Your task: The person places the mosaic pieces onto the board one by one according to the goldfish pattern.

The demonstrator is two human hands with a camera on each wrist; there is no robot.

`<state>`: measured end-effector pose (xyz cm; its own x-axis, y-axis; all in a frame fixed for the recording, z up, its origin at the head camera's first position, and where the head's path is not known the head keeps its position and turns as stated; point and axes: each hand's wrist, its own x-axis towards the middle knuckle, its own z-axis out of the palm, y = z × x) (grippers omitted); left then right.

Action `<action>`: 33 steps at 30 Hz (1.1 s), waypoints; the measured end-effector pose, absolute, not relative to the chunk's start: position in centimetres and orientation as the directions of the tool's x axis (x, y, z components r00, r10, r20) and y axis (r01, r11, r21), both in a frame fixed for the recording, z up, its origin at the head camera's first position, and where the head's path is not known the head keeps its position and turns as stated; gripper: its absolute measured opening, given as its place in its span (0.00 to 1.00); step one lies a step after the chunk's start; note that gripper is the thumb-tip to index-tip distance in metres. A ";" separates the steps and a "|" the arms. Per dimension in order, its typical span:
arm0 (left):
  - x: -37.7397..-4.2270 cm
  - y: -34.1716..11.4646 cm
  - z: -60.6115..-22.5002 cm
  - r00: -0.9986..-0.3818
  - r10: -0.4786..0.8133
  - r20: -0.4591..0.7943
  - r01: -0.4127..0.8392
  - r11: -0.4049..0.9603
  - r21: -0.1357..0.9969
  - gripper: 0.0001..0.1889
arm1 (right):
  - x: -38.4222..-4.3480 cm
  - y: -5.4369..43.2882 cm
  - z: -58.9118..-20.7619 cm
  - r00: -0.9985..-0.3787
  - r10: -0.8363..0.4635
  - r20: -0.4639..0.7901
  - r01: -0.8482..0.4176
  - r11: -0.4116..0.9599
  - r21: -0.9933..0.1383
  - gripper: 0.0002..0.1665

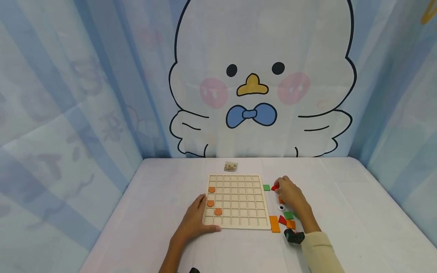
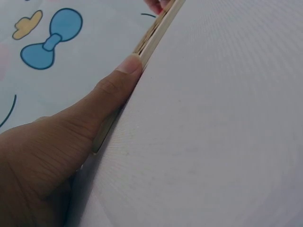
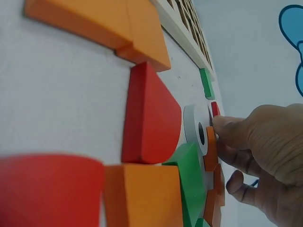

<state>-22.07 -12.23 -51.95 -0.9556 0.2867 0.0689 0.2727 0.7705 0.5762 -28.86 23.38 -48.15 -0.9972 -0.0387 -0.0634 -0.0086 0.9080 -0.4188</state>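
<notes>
My left hand (image 1: 194, 220) grips the near left corner of a pale wooden grid board (image 1: 242, 204). Its thumb (image 2: 111, 90) lies along the front edge and its fingers rest at the left side. Three orange discs sit in the board's left part: an upper disc (image 1: 212, 189), a middle disc (image 1: 210, 203) and a lower disc (image 1: 218, 212). Right of the board, my right hand (image 1: 293, 194) pinches a small red block (image 1: 274, 187) at its fingertips. A green block (image 1: 266, 187) lies between that block and the board's right edge.
Below my right hand lie a white ring-shaped piece with a dark centre (image 1: 281, 207), a green block (image 1: 288, 215), a red rounded block (image 3: 151, 116) and several orange blocks, one a long orange block (image 1: 274, 224). A small patterned card (image 1: 230, 166) lies behind the board.
</notes>
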 end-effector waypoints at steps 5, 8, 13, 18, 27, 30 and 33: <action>-22.1 -12.3 -52.0 -0.956 0.283 0.074 0.272 0.768 0.580 0.70 | -28.8 23.3 -48.1 -0.998 -0.046 -0.040 -0.025 0.907 -0.420 0.14; -22.1 -12.3 -51.9 -0.956 0.281 0.079 0.273 0.767 0.580 0.70 | -28.9 23.2 -47.9 -0.997 -0.069 -0.019 -0.054 0.899 -0.435 0.15; -22.0 -12.3 -51.9 -0.954 0.291 0.079 0.282 0.766 0.578 0.70 | -28.9 22.8 -47.9 -0.992 -0.125 0.016 -0.119 0.890 -0.441 0.14; -21.9 -12.4 -51.9 -0.951 0.297 0.087 0.290 0.761 0.580 0.70 | -29.1 22.1 -47.8 -0.977 -0.200 0.079 -0.215 0.878 -0.427 0.13; -21.9 -12.4 -51.7 -0.952 0.292 0.088 0.288 0.765 0.576 0.70 | -29.4 19.4 -47.9 -0.922 -0.333 0.198 -0.387 0.814 -0.433 0.11; -21.8 -12.4 -51.8 -0.953 0.293 0.080 0.283 0.762 0.583 0.69 | -29.4 18.2 -48.0 -0.921 -0.350 0.170 -0.389 0.806 -0.446 0.11; -21.7 -12.3 -51.8 -0.952 0.296 0.076 0.281 0.751 0.597 0.69 | -29.3 17.2 -48.2 -0.909 -0.379 0.171 -0.415 0.793 -0.447 0.11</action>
